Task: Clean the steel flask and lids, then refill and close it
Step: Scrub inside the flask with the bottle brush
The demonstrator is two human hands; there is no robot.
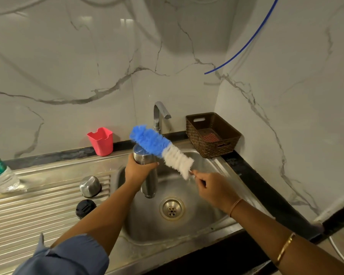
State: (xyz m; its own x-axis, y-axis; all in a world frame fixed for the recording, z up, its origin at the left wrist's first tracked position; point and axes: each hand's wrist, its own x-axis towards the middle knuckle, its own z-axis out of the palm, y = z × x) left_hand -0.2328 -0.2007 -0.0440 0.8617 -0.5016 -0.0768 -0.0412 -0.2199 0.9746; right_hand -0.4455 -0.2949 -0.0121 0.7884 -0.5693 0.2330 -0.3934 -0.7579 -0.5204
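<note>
Left hand: gripped the steel flask upright over the sink.
Right hand: pinched the bottle brush handle, bristles beside the flask's mouth.
Lids: steel cap and black stopper lay on the drainboard.

Rolled blue-grey left sleeve, thin thread at right wrist, gold bangle

Single head-worn wide-angle view, looking forward and down, close over sink
</note>
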